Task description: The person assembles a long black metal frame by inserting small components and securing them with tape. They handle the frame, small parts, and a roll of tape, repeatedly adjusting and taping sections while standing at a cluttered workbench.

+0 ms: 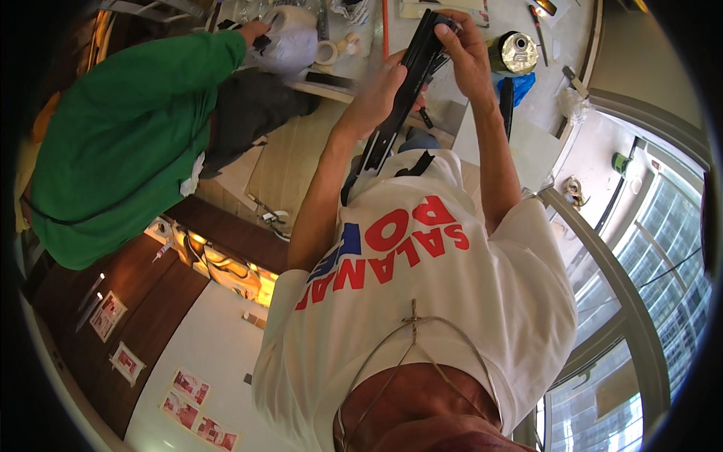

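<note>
A long black metal rail (403, 90), which looks like a drawer slide, slants upward from my chest over the worktable. Around its middle my left hand (374, 94) is closed, slightly blurred. Near its far end my right hand (465, 53) grips it, the thumb pressed on its face. The fingers underneath are mostly hidden. A small dark strip with holes (425, 117) shows just below the rail, and I cannot tell whether it is joined to it.
On the worktable (354, 75) stand a metal can (518, 53) and blue plastic (517, 90), both right of my hands. A tape roll (326, 53) and a white wrapped bundle (290, 38) lie left. A co-worker in a green sweater (128, 143) reaches in there. Glass windows (655, 248) border the right.
</note>
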Tool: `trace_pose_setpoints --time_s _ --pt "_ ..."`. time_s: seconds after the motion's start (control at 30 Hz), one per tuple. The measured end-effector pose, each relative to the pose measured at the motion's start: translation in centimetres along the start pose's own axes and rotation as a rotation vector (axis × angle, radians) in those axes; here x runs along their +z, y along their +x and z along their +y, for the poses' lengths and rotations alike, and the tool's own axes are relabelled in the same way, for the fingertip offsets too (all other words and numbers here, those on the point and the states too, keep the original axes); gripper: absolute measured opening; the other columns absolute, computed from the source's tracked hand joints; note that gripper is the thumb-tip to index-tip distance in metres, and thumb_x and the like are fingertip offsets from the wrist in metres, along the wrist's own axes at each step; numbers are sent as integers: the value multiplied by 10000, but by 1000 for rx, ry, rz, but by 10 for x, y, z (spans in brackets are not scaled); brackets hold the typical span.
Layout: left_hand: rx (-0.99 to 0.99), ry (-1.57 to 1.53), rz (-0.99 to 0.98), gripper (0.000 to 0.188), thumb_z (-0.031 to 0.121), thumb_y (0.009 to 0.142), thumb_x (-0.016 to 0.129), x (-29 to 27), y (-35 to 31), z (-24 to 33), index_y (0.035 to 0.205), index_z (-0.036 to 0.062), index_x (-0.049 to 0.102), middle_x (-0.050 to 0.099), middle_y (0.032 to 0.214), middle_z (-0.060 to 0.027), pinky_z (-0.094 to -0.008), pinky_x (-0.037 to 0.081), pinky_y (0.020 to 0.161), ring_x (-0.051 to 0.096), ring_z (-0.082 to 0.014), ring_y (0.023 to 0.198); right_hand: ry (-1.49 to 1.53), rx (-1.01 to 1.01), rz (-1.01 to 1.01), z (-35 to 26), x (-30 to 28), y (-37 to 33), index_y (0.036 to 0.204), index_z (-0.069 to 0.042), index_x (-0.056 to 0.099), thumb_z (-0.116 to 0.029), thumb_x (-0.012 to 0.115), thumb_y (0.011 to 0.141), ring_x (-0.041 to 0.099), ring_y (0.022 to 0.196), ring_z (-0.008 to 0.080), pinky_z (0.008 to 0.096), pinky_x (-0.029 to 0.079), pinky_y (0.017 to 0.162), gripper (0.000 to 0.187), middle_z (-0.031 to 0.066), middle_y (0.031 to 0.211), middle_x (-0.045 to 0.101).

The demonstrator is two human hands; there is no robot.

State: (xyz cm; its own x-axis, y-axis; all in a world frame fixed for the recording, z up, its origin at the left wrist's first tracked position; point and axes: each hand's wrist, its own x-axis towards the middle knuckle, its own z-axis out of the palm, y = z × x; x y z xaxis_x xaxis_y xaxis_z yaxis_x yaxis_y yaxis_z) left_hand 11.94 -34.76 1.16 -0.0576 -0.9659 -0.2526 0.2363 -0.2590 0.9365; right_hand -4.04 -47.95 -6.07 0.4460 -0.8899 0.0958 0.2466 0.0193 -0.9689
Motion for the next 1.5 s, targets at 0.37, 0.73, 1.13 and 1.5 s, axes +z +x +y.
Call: trace_pose_setpoints --time_s 0.37,0.73,1.13,1.5 --pt "-81 -126 -62 543 429 1098 436 -29 1 -32 1516 84 420 657 1038 -68 -304 558 817 644 -146 878 245 299 -99 10 -3 29 1147 -88 653 -239 649 1024 617 870 103 287 504 829 195 -14 962 664" --pt "-95 -482 334 493 516 1062 475 -58 32 -46 1330 110 557 715 972 -87 -350 600 720 705 -197 796 15 522 -331 9 33 -49 1432 -42 532 -234 714 944 622 1162 162 314 506 996 555 83 1179 688" --pt "153 -382 524 446 546 1044 498 -66 56 -12 1212 143 585 681 884 -40 -326 566 638 675 -164 734 -193 428 -262 -9 77 -105 1271 17 533 -185 576 1032 571 923 160 308 471 826 316 103 1024 630" --pt "193 -217 426 443 470 1064 498 -67 44 1 1331 120 445 673 1010 -93 -345 587 661 710 -209 773 -96 465 -292 -28 86 -102 1228 4 525 -223 510 1071 497 946 171 322 437 884 276 99 1045 579"
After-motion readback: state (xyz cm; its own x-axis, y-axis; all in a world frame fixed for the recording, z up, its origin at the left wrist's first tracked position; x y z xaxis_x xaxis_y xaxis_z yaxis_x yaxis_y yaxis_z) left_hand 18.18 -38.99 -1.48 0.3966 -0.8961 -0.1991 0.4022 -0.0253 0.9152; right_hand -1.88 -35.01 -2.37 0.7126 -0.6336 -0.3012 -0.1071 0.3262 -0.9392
